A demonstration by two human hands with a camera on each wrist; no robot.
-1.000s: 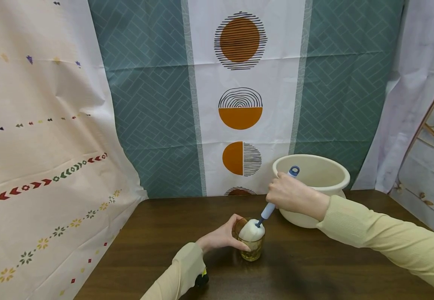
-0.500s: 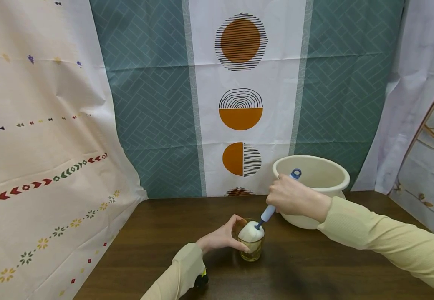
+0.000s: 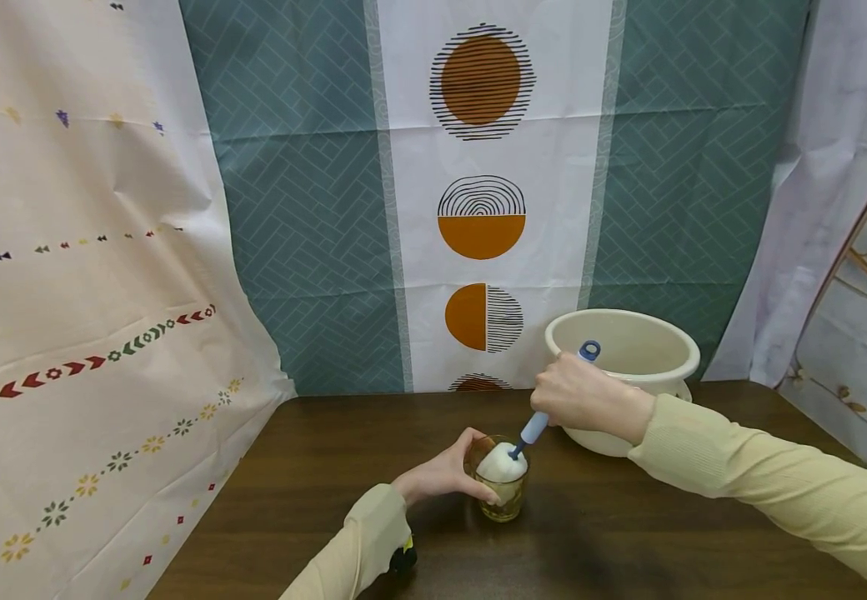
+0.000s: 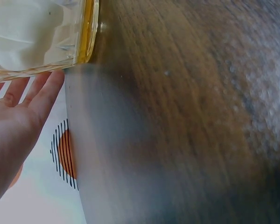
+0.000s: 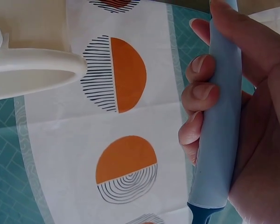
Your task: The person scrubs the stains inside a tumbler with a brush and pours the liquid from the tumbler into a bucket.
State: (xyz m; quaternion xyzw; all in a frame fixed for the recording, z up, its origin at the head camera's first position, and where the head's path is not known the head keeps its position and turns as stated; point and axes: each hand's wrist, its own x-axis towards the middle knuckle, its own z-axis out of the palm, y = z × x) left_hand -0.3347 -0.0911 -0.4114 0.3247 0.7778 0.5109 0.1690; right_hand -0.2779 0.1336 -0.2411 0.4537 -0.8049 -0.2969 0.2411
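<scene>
An amber drinking glass (image 3: 504,502) stands on the dark wooden table. My left hand (image 3: 444,475) holds it from the left side, thumb in front and fingers behind. In the left wrist view the fingers (image 4: 45,95) lie along the far side of the glass (image 4: 86,32). A sponge brush with a white head (image 3: 501,463) sits down inside the glass, its shaft leaning up to the right. My right hand (image 3: 591,396) grips its light blue handle (image 5: 219,116), with fingers and thumb curled round it. The blue hanging loop (image 3: 589,350) sticks out above the fist.
Behind the right hand stands a cream-coloured pot (image 3: 632,343) with a wide rim, at the table's back right. A small black and yellow item (image 3: 403,557) shows by the left wrist. Patterned curtains (image 3: 298,200) hang along the table's back and sides.
The sponge brush has sunk slightly deeper into the glass, and its handle has shifted a little with my right hand. The left hand and the glass stay in place.
</scene>
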